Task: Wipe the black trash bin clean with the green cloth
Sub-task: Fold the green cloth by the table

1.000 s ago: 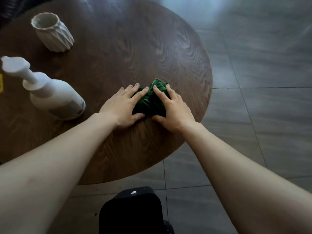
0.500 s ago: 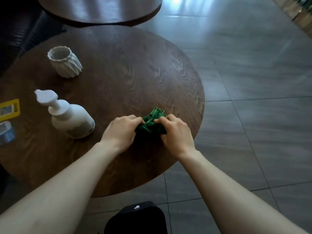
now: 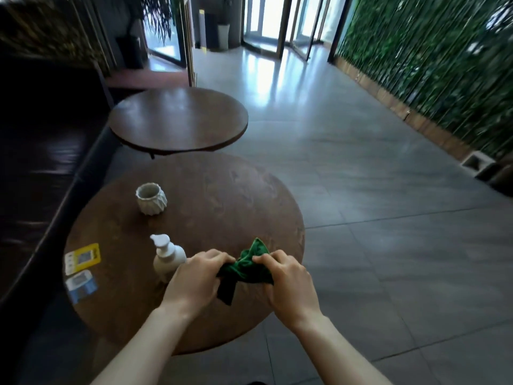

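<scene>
Hands, left [image 3: 194, 282] and right [image 3: 288, 284], both pinch one cloth [image 3: 247, 269] above desk [image 3: 222, 195]; one pump bottle [image 3: 166, 257], one cup [image 3: 151, 199], two cards [image 3: 82, 257].

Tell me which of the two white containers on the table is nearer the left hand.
The white pump bottle, right beside the left hand. The ribbed white cup stands farther back on the table.

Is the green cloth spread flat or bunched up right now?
Bunched up: the green cloth is crumpled between the left hand and right hand, one corner hanging down.
</scene>
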`<move>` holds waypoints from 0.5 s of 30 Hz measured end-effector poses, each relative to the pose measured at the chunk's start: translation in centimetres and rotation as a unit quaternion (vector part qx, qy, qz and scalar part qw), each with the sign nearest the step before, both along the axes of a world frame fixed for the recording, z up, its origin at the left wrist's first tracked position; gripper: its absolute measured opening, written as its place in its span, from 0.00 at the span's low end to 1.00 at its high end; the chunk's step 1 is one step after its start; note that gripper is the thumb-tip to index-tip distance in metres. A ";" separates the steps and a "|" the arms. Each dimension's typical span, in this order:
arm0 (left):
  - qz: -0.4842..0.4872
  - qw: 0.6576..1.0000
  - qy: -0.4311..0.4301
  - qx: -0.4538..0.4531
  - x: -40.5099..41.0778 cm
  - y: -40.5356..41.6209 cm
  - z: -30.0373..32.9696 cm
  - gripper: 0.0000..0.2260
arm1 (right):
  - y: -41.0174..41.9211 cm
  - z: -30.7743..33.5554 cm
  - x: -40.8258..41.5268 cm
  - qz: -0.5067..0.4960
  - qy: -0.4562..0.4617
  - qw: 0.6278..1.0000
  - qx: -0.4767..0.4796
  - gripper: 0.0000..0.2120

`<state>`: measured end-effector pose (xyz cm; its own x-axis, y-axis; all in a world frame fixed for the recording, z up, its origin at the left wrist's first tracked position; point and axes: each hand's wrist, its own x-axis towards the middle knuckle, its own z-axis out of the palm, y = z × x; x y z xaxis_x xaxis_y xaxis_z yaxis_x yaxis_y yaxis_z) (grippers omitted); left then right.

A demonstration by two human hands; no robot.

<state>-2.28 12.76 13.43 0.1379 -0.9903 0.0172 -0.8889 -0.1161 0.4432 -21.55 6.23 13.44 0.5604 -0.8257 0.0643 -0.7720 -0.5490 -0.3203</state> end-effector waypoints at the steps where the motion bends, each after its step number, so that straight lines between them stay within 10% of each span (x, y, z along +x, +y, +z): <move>1: -0.006 1.000 0.000 -0.008 0.1 0.5 1.4 0.25 | 0.5 1.5 0.0 0.000 -0.005 1.000 -0.008 0.24; 15: 0.014 0.986 -0.095 -0.139 -2.1 9.8 18.1 0.19 | 7.8 17.3 -2.4 0.050 -0.076 0.990 -0.104 0.24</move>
<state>-4.37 22.58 31.52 0.1338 -0.9391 0.3164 -0.9569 -0.0394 0.2876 -23.99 14.04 30.77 0.6090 -0.7273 0.3165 -0.6625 -0.6858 -0.3013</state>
